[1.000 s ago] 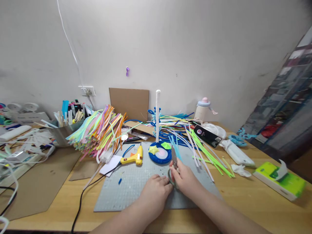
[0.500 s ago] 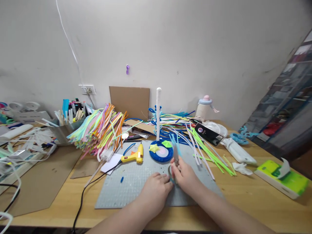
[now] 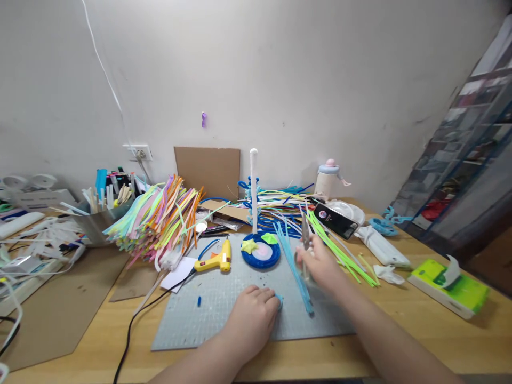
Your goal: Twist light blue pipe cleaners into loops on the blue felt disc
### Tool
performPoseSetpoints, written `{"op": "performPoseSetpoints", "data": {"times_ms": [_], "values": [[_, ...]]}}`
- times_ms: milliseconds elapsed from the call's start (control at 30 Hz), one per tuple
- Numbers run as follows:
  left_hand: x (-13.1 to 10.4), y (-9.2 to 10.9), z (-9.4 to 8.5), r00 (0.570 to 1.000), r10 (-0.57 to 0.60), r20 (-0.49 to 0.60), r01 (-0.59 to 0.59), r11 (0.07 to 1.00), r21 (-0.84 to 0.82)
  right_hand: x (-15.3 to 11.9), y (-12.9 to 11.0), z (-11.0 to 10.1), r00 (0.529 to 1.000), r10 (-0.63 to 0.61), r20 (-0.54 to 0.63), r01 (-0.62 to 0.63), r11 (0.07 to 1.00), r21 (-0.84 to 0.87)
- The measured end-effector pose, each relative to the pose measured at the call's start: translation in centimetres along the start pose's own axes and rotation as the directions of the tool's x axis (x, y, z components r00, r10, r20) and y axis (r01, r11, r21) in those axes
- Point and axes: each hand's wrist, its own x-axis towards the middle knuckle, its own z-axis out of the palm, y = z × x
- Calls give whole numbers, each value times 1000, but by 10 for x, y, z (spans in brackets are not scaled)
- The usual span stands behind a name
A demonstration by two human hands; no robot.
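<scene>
Scissors (image 3: 305, 233) up on the right, a light-blue piece (image 3: 280, 302) tucked low on the left!
The left hand (image 3: 253, 320) curls on the grey mat (image 3: 188, 325), fingers folded over that piece, one end peeking out, apparently to pin it. The right hand (image 3: 321, 262) grips the scissors, blurred blades facing away, likely for safety. Blue strips (image 3: 295, 273) lie between the hands; the round base (image 3: 256, 263) sits behind, probably for elbow room.
</scene>
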Motion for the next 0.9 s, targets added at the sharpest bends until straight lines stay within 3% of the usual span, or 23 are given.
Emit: {"op": "performPoseSetpoints", "data": {"times_ms": [67,133,167,233,333,400,433,500,567,600,700,900], "values": [[2,-3,-2,995,-90,-43,84,987,-134,16,16,-19,988,102,-117,-132,949,-288],[7,-5,-8,964,-260,-58,227,916,-331,29,35,-32,971,202,-129,-239,841,-485],[10,-6,-12,928,-370,-37,316,837,-446,33,44,-36,973,215,-82,-225,816,-532],[17,-8,-22,859,-493,140,445,582,-680,38,58,-40,986,167,-9,-143,811,-567],[27,-9,-38,793,-508,335,490,208,-846,37,58,-42,993,115,-10,-100,814,-572],[33,-12,-46,783,-500,369,470,88,-878,31,40,-41,999,0,-54,-29,848,-529],[37,-15,-49,781,-508,363,463,80,-883,27,28,-38,997,-81,5,74,890,-450],[44,-20,-52,794,-501,344,451,107,-886,18,-2,-31,956,-149,253,193,969,-156],[50,-27,-54,803,-515,298,425,146,-893,11,-29,-19,848,-161,505,138,987,82],[52,-29,-54,808,-523,273,410,166,-897,8,-39,-13,824,-174,538,113,983,144],[52,-36,-53,818,-532,220,378,208,-902,3,-55,8,811,-211,545,100,969,226],[43,-47,-45,808,-559,187,363,222,-905,-3,-36,47,814,-152,561,-90,921,379]]}}
